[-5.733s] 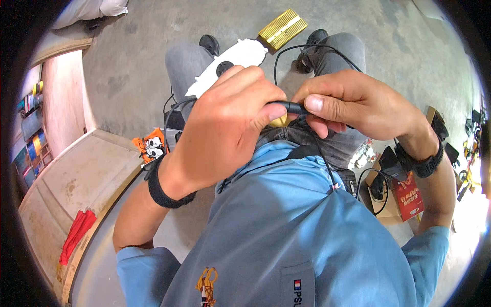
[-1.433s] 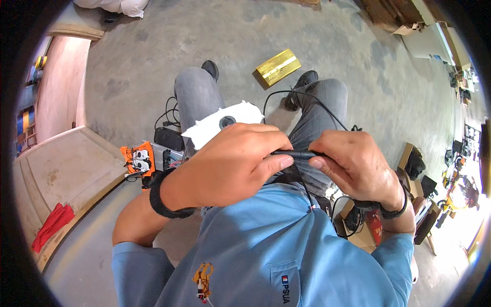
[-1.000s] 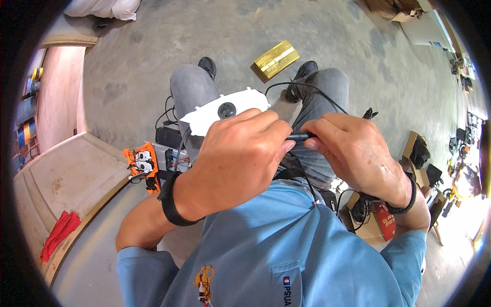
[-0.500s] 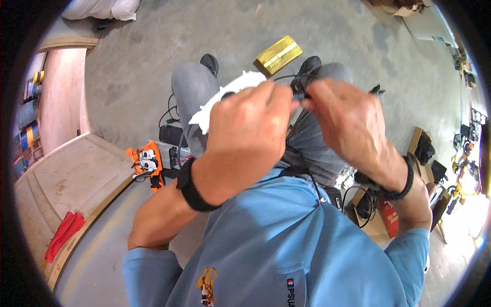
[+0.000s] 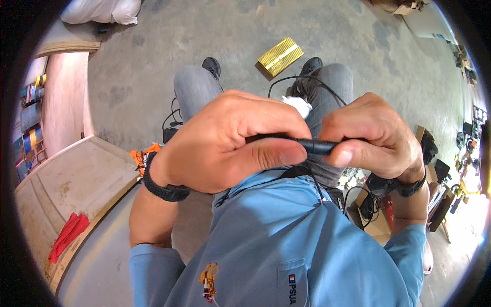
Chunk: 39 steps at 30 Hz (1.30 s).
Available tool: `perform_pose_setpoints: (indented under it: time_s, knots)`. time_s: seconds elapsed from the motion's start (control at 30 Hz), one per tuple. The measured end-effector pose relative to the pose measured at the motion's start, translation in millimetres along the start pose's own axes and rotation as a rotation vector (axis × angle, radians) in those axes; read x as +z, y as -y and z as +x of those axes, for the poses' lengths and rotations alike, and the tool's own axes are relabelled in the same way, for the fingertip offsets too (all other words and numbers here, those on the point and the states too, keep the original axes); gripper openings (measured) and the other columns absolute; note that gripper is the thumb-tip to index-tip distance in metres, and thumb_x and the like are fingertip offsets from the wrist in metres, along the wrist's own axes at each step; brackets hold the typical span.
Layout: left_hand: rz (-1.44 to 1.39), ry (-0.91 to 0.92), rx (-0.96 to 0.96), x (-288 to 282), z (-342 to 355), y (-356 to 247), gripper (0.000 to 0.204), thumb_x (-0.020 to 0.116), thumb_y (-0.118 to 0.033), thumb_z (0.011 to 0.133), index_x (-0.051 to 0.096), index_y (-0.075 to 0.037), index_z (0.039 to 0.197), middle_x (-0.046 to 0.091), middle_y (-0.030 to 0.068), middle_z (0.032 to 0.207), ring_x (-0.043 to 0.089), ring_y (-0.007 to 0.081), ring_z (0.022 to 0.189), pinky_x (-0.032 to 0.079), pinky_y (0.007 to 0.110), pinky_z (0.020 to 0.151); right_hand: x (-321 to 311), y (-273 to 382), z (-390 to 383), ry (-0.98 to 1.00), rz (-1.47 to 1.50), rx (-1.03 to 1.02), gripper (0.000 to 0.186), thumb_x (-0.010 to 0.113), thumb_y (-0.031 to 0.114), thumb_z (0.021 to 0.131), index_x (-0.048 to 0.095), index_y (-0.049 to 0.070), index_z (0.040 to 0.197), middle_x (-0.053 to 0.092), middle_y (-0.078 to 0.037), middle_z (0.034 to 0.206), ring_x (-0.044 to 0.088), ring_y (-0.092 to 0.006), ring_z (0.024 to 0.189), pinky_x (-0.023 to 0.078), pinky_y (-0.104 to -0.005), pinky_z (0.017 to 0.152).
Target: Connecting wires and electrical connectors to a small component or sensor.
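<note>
Both of my hands grip a black cable with a thicker, smooth black section [image 5: 321,147], held level above my lap. My left hand [image 5: 232,140] is closed around its left part, thumb pressed along the front. At the right end, my right hand [image 5: 371,135] pinches it between thumb and fingers. A thin black cable [image 5: 307,77] loops up behind the hands over my right knee. Behind my left fingers shows a piece of something white and crumpled [image 5: 298,106]; its other parts are hidden.
A gold ribbed metal box [image 5: 281,57] lies on the concrete floor beyond my feet. At left, a red cloth [image 5: 69,236] rests on a worn board [image 5: 76,174], near an orange object [image 5: 145,157]. An open cardboard box [image 5: 377,225] with cables stands at lower right.
Both hands have come down and nearer to my body with the black section. The white crumpled thing, widely visible before, is now mostly behind my left hand.
</note>
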<state>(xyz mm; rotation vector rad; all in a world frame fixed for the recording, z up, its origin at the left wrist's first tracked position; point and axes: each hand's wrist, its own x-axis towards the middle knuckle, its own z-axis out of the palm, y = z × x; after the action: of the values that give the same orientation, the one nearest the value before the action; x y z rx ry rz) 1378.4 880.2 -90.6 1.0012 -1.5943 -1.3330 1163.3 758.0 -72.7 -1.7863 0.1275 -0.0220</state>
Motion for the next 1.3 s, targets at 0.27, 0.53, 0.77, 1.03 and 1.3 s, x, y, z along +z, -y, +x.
perform_pose_setpoints:
  time_s: [0.27,0.53,0.77,1.03,1.3]
  knots:
    - [0.376,-0.221,-0.118,12,7,17,0.014,0.063,-0.014,0.09,0.064,0.0,0.089,0.059,0.0168,0.071,0.057,0.0322,0.06,0.041,0.039,0.054,21,-11,3,-0.333,-0.621,0.134,0.023,0.064,0.024,0.091,0.054,0.005,0.083,0.056,-0.016,0.069,0.057,-0.0382,0.066,0.043,-0.0462,0.056]
    - [0.602,-0.369,-0.065,16,15,17,0.013,0.064,-0.012,0.088,0.062,0.0,0.085,0.056,0.0167,0.067,0.055,0.0313,0.058,0.041,0.038,0.054,27,-18,9,-0.483,-0.701,0.16,0.024,0.062,0.023,0.093,0.054,0.004,0.08,0.054,-0.014,0.067,0.056,-0.0353,0.062,0.043,-0.0431,0.054]
    - [-0.058,-0.017,-0.122,-5,6,11,0.028,0.061,-0.027,0.097,0.063,0.0,0.09,0.061,0.0039,0.077,0.055,0.013,0.069,0.042,0.026,0.064,11,-11,-1,-0.161,0.286,0.167,0.031,0.056,0.029,0.1,0.062,0.002,0.087,0.057,0.0,0.075,0.05,-0.0091,0.068,0.042,-0.0267,0.063]
    - [0.197,-0.073,-0.268,-1,11,10,0.021,0.061,-0.02,0.095,0.062,0.0,0.09,0.055,0.0096,0.069,0.054,0.0176,0.064,0.041,0.031,0.059,19,-17,2,-0.274,-0.026,0.21,0.026,0.059,0.027,0.097,0.06,0.003,0.085,0.057,-0.006,0.069,0.056,-0.0207,0.064,0.043,-0.0327,0.058]
    - [0.426,-0.238,-0.15,11,12,19,0.016,0.059,-0.014,0.093,0.062,0.002,0.091,0.059,0.0133,0.072,0.055,0.0223,0.064,0.043,0.033,0.061,31,-25,6,-0.525,-0.572,0.119,0.018,0.066,0.02,0.089,0.06,0.004,0.088,0.055,-0.015,0.07,0.057,-0.0371,0.067,0.044,-0.0432,0.058]
